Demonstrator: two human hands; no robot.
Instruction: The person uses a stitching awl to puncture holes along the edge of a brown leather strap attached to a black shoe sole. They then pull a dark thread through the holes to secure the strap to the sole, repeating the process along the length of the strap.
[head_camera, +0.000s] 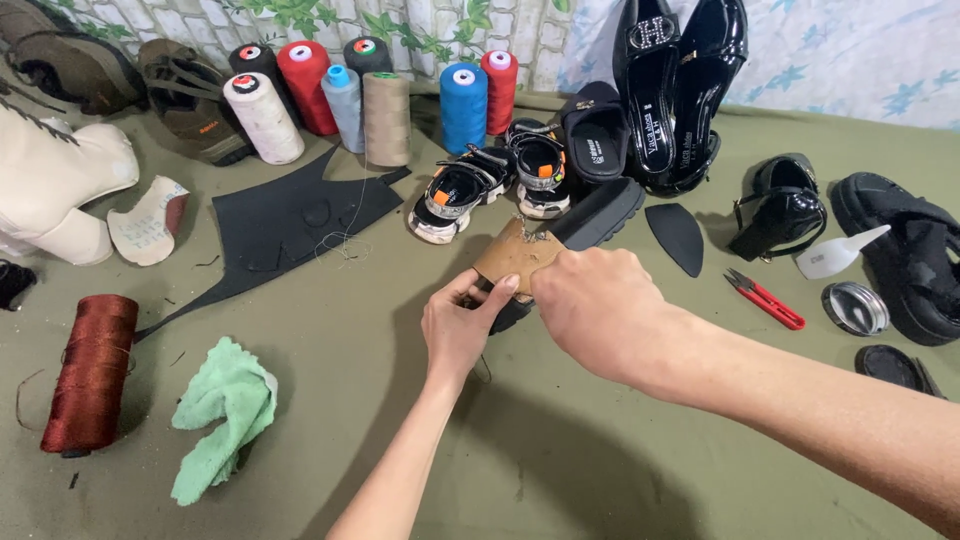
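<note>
Both hands close on a black chunky-soled shoe (590, 222) near the middle of the table (560, 450): the left hand (458, 325) grips its near end, while the right hand (590, 305) pinches the tan insole (515, 255) lying on it. The insole looks thin, light and bendable, best held by its edge; the sole seems stiff. Thread cones (385, 118) line the far edge; red snips (765, 298) lie rightward.

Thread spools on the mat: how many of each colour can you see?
Red: 2
Black: 2
Cream: 1
Light blue: 1
Tan: 1
Bright blue: 1
Dark red, lying down: 1
Total: 9
</note>
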